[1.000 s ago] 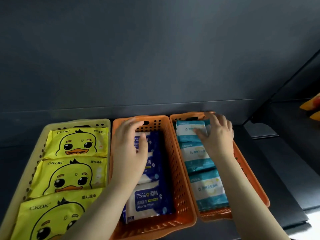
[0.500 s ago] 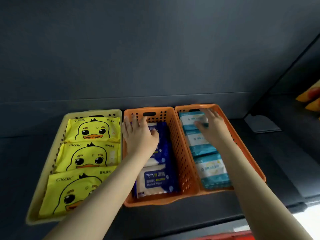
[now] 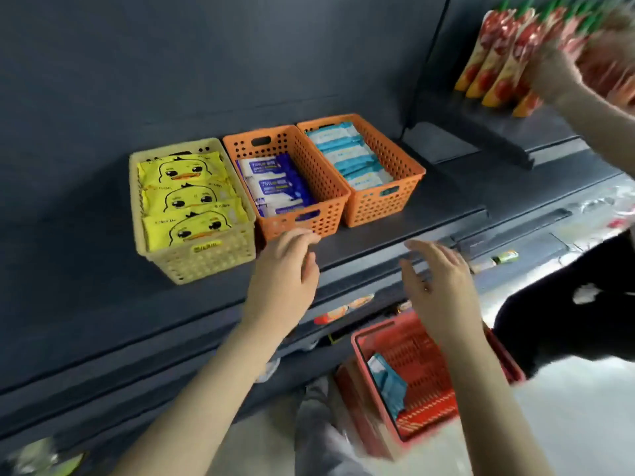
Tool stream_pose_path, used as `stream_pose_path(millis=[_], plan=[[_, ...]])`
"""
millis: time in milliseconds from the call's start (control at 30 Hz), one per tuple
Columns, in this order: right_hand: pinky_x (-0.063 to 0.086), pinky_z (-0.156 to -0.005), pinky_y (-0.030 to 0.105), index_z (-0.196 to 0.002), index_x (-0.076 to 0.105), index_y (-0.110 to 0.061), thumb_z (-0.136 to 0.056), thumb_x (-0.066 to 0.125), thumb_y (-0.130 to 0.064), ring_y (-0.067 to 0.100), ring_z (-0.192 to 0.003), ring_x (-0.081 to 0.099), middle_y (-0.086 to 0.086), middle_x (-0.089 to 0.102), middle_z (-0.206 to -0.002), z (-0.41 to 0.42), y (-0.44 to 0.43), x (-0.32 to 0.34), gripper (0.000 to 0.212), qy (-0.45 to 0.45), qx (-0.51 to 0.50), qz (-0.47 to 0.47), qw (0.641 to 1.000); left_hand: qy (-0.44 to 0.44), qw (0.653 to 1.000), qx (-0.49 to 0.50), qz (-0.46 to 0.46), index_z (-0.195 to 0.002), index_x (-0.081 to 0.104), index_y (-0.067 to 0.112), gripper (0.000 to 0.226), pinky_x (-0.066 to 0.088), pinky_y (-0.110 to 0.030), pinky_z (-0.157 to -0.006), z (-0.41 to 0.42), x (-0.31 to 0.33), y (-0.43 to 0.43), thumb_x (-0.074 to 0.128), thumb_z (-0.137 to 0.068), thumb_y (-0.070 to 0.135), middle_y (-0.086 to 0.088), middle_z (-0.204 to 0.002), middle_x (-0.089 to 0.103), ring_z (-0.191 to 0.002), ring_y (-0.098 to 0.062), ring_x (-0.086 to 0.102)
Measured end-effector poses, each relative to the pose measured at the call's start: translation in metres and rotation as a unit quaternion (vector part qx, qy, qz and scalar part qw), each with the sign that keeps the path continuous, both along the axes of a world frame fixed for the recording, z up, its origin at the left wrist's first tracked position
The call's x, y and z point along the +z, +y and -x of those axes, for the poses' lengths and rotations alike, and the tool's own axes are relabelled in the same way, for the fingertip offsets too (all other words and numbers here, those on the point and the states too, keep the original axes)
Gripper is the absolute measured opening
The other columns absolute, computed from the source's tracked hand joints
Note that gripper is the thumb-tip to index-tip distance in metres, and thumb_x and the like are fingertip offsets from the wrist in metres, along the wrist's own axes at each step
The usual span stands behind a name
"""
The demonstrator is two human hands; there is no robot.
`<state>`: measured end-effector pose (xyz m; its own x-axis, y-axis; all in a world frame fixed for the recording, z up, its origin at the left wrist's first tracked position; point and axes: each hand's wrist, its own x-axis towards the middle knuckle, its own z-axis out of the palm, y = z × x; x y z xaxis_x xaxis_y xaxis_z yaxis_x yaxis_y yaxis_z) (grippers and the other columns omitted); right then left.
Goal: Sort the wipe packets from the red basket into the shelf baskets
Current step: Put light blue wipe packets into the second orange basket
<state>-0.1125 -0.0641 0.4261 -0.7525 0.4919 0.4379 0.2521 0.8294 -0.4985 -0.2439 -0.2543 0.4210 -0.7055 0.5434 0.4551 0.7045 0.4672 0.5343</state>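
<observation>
Wipe packets [image 3: 271, 197], flat glossy pouches, fill three perforated plastic baskets beyond the hands. Yellow duck-print packets [image 3: 187, 197] sit in a cream basket [image 3: 206, 262] up-left of the left hand [image 3: 281, 273]. Blue-and-white packets [image 3: 264, 166] sit in an orange basket [image 3: 309, 221] just past its fingertips. Teal packets [image 3: 350, 156] sit in a second orange basket [image 3: 378, 204] beyond the right hand [image 3: 436, 280]. One teal packet [image 3: 388, 383] lies in the red basket [image 3: 426, 365] beneath that wrist. Both hands hover empty, fingers loosely spread.

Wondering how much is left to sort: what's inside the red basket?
One teal-and-white wipe packet leans in the red basket against its left wall; the mesh beside it looks bare. The right arm covers the basket's right side, so anything there is hidden.
</observation>
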Motion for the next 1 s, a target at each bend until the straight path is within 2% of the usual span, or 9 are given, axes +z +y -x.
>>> stream_pose_path(millis=[100, 267, 400, 500, 600, 700, 867, 1000], plan=[[0.043, -0.092, 0.033, -0.113, 0.068, -0.014, -0.088, 0.055, -0.029, 0.026, -0.104, 0.060, 0.002, 0.069, -0.109, -0.072, -0.028, -0.023, 0.032, -0.034, -0.018, 0.043, 0.998, -0.028, 0.999, -0.025, 0.006, -0.118, 0.062, 0.013, 0.029, 0.045, -0.031, -0.097, -0.067, -0.023, -0.022, 0.048, -0.093, 0.015, 0.003, -0.122, 0.060, -0.114, -0.015, 0.054], [0.049, -0.085, 0.041, -0.105, 0.070, -0.008, -0.079, 0.076, -0.006, 0.035, -0.094, 0.064, 0.009, 0.072, -0.100, -0.146, -0.030, -0.076, 0.026, -0.082, -0.086, 0.074, 0.990, -0.087, 0.992, -0.076, 0.050, -0.115, 0.063, 0.013, 0.032, 0.040, -0.020, -0.097, -0.131, -0.076, -0.022, 0.044, -0.090, 0.021, 0.004, -0.117, 0.063, -0.109, -0.011, 0.056], [0.050, -0.083, 0.042, -0.106, 0.070, -0.007, -0.080, 0.074, -0.003, 0.035, -0.095, 0.064, 0.009, 0.072, -0.102, -0.168, 0.005, -0.119, 0.026, -0.132, -0.118, 0.140, 0.974, -0.165, 0.973, -0.096, 0.129, -0.120, 0.061, 0.014, 0.031, 0.040, -0.023, -0.099, -0.151, -0.130, 0.010, 0.052, -0.090, 0.016, 0.003, -0.120, 0.061, -0.113, -0.012, 0.054], [0.046, -0.077, 0.034, -0.105, 0.070, -0.005, -0.084, 0.069, -0.002, 0.035, -0.092, 0.065, 0.011, 0.072, -0.100, -0.168, 0.045, -0.156, 0.022, -0.160, -0.122, 0.200, 0.959, -0.239, 0.947, -0.089, 0.193, -0.126, 0.058, 0.014, 0.033, 0.042, -0.027, -0.099, -0.156, -0.169, 0.043, 0.053, -0.093, 0.017, 0.002, -0.126, 0.058, -0.117, -0.015, 0.053], [0.043, -0.078, 0.029, -0.107, 0.069, -0.003, -0.086, 0.066, -0.004, 0.032, -0.097, 0.067, 0.012, 0.072, -0.103, -0.163, 0.092, -0.209, 0.020, -0.223, -0.113, 0.279, 0.927, -0.308, 0.922, -0.059, 0.228, -0.129, 0.055, 0.015, 0.034, 0.038, -0.025, -0.102, -0.157, -0.210, 0.084, 0.050, -0.096, 0.018, 0.001, -0.130, 0.055, -0.122, -0.015, 0.049], [0.043, -0.081, 0.027, -0.116, 0.066, -0.006, -0.091, 0.062, -0.013, 0.028, -0.105, 0.066, 0.010, 0.071, -0.114, -0.154, 0.134, -0.268, 0.026, -0.307, -0.086, 0.311, 0.895, -0.369, 0.897, -0.041, 0.240, -0.129, 0.055, 0.013, 0.033, 0.037, -0.024, -0.101, -0.152, -0.257, 0.135, 0.049, -0.096, 0.016, -0.003, -0.129, 0.056, -0.122, -0.016, 0.051], [0.047, -0.090, 0.031, -0.127, 0.058, -0.009, -0.095, 0.056, -0.019, 0.027, -0.112, 0.063, 0.011, 0.066, -0.122, -0.132, 0.182, -0.373, 0.033, -0.430, -0.036, 0.368, 0.824, -0.446, 0.850, 0.000, 0.282, -0.123, 0.058, 0.004, 0.031, 0.044, -0.033, -0.094, -0.125, -0.359, 0.208, 0.049, -0.095, 0.011, -0.015, -0.124, 0.061, -0.115, -0.030, 0.057], [0.051, -0.082, 0.028, -0.123, 0.062, -0.013, -0.093, 0.058, -0.018, 0.024, -0.101, 0.067, 0.007, 0.070, -0.113, -0.116, 0.197, -0.451, 0.030, -0.473, -0.023, 0.428, 0.770, -0.522, 0.769, -0.021, 0.368, -0.121, 0.058, 0.004, 0.027, 0.045, -0.033, -0.088, -0.098, -0.431, 0.245, 0.048, -0.097, 0.013, -0.020, -0.125, 0.060, -0.112, -0.033, 0.058]])
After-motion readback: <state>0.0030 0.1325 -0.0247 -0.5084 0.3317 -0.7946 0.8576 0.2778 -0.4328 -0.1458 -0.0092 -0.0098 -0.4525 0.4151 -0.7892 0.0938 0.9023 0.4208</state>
